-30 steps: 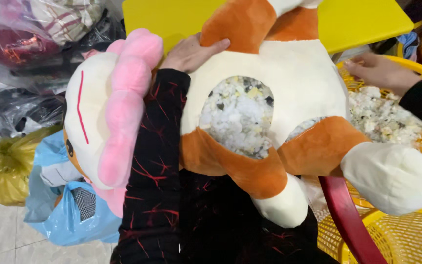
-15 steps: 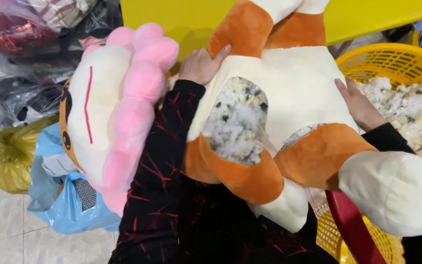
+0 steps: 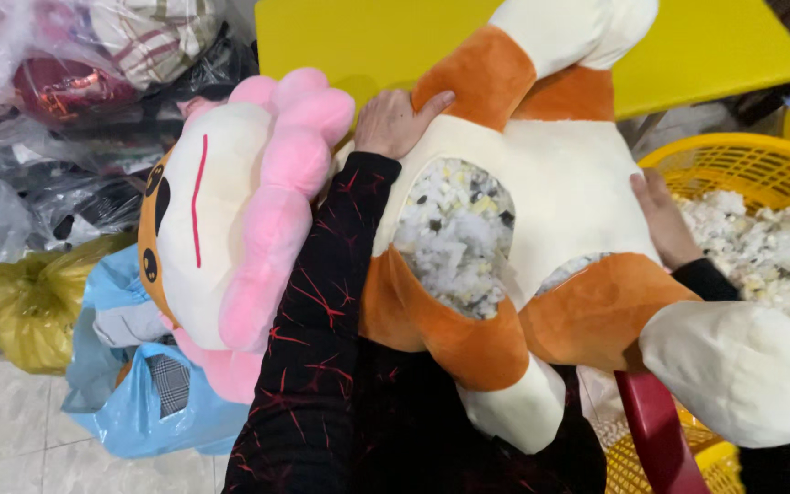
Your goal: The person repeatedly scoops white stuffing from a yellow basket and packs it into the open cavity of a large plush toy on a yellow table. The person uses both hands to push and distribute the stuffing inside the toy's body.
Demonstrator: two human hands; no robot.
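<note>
Plush toy (image 3: 560, 183) between hands: left (image 3: 395, 123), right (image 3: 662, 220).

right hand (image 3: 665, 220) partly behind plush toy (image 3: 569, 183)

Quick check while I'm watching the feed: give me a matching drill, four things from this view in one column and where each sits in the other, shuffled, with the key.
Things:
1. left hand
2. right hand
3. yellow basket
4. blue plastic bag

Places:
A. on the floor at lower left, under the toy's head
B. flat on the plush toy's cream side, next to the basket
C. at the right, holding loose stuffing
D. on the toy's upper body, beside the pink mane

Pairs: 1-D, 2-B, 3-C, 4-A
</note>
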